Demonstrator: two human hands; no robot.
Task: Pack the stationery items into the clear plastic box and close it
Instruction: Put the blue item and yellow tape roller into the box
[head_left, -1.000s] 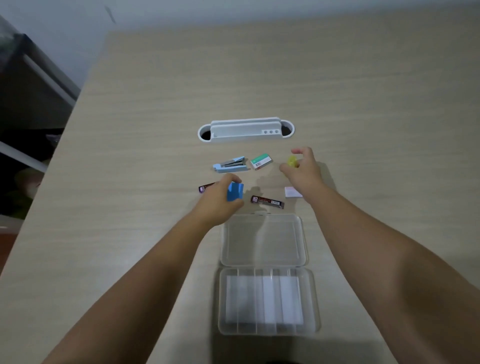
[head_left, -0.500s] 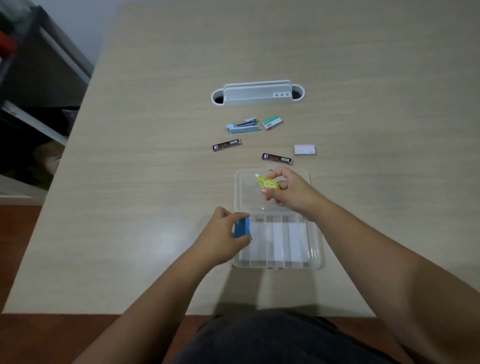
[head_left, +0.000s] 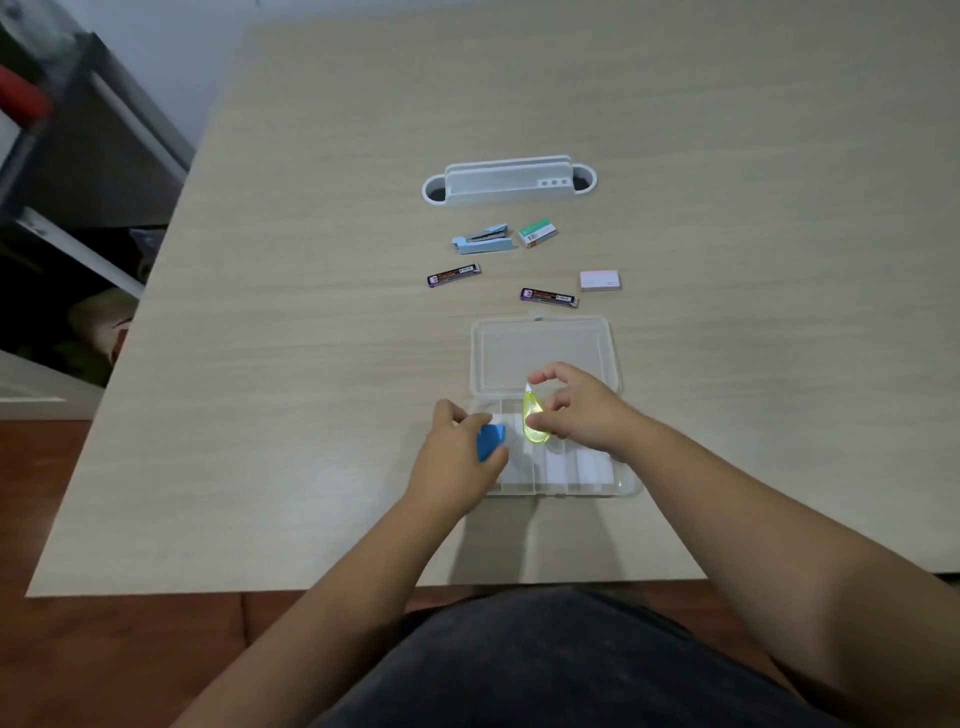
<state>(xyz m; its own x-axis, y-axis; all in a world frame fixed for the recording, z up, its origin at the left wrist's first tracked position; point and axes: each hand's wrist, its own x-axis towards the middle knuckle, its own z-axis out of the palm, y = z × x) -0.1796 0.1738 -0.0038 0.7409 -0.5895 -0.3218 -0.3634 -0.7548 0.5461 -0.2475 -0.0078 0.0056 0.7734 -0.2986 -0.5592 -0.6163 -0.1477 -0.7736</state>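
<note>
The clear plastic box (head_left: 597, 480) lies open near the table's front edge, its lid (head_left: 543, 353) flat behind the divided tray. My left hand (head_left: 457, 462) holds a small blue item (head_left: 490, 441) over the tray's left end. My right hand (head_left: 576, 410) grips a yellow correction tape (head_left: 535, 422) over a middle compartment. Behind the box lie two dark lead cases (head_left: 453, 275) (head_left: 549, 297), a white eraser (head_left: 600, 280), a blue stapler (head_left: 484, 240) and a green-and-white staple box (head_left: 538, 233).
A white desk organiser (head_left: 506, 181) stands farther back on the wooden table (head_left: 311, 364). Dark shelving (head_left: 67, 171) stands off the table's left side. The table's front edge is just before my lap.
Both hands came back from the loose items to the box. The blue item now hangs over the tray's left end, and the yellow tape has dropped from above the lid to the tray.
</note>
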